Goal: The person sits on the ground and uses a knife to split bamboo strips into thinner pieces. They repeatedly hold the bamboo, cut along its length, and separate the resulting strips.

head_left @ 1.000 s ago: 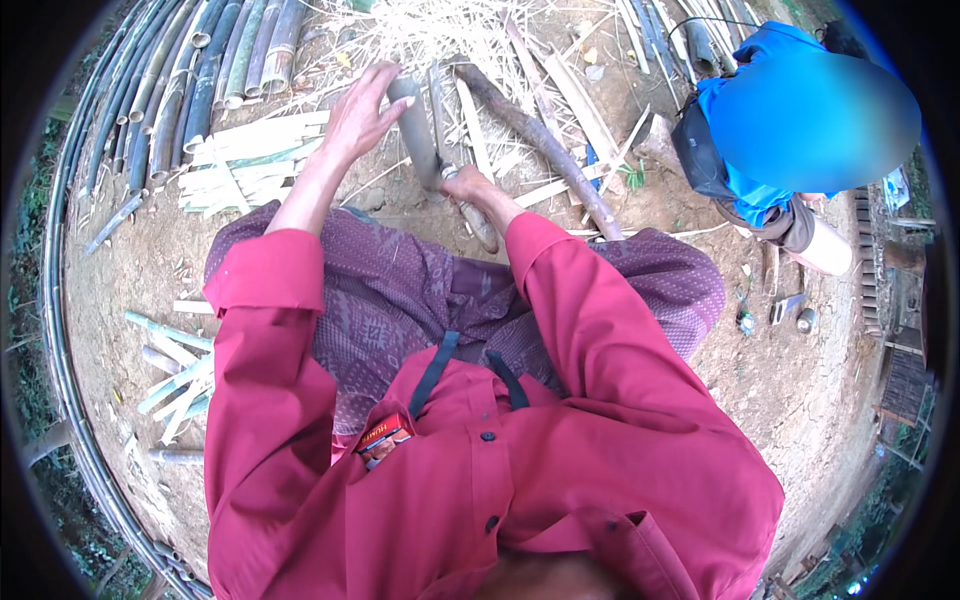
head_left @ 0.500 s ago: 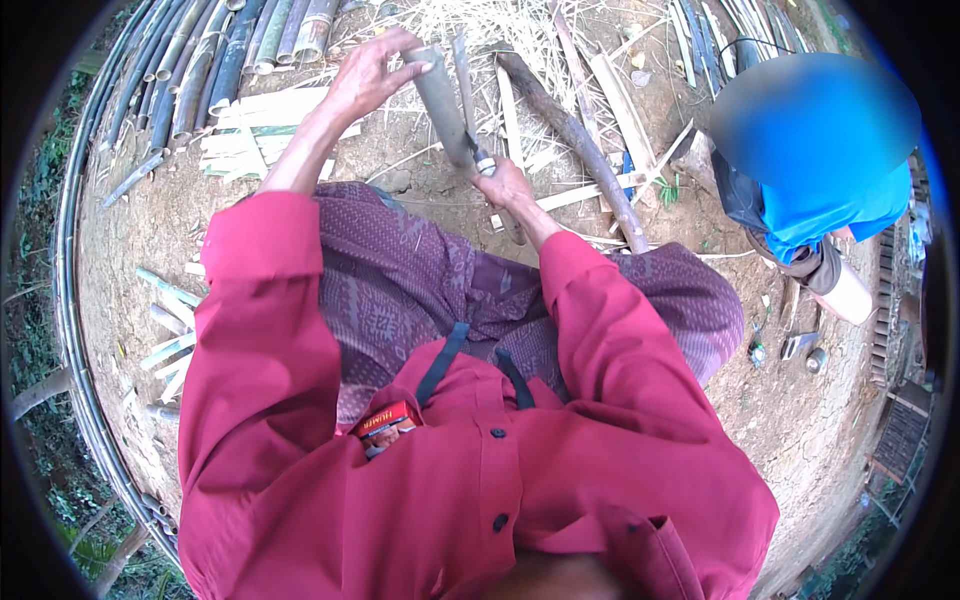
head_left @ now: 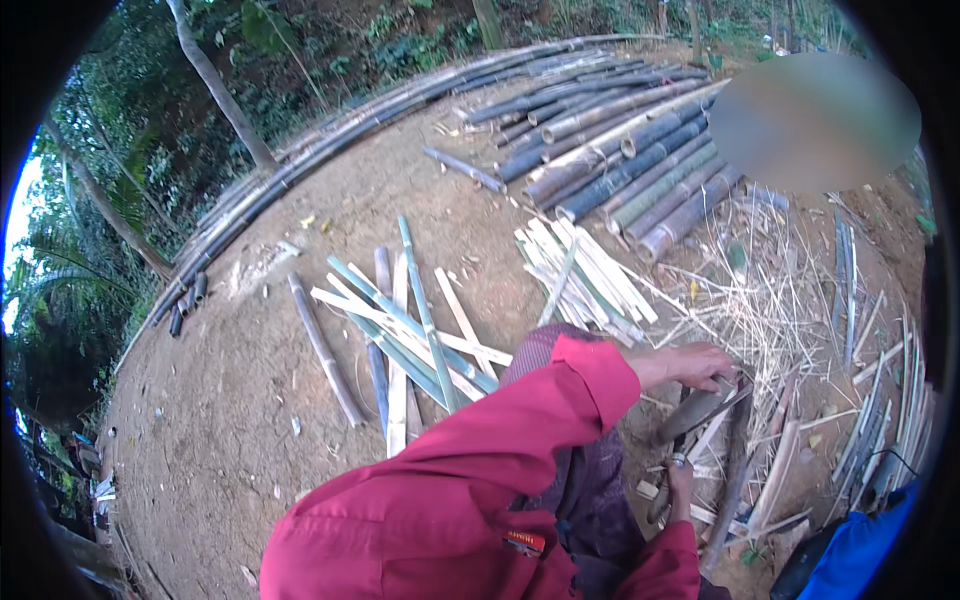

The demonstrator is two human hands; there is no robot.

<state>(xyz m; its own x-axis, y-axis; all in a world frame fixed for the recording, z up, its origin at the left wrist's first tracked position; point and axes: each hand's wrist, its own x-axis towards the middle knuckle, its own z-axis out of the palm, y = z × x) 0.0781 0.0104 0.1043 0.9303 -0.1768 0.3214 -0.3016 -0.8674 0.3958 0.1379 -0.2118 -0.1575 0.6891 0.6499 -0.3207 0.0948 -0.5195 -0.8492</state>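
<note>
My left hand is closed around the upper end of a short greyish-green piece of bamboo, which stands tilted in front of my knees. Just below it, my right hand is closed on the handle of a knife, with a pale metal collar showing above the fist. The knife's dark blade is close against the bamboo; whether it has entered the bamboo I cannot tell. Right beside both hands runs a dark wooden branch on the ground.
Split bamboo strips lie crossed to the left, with a paler bundle nearer my knee. Thick bamboo poles are stacked beyond. Thin shavings cover the ground past my hands. A person in a blue top is at the lower right.
The view has swung left, so my hands now appear at the lower right and more strips and poles show. My left hand still holds the bamboo, my right hand the knife.
</note>
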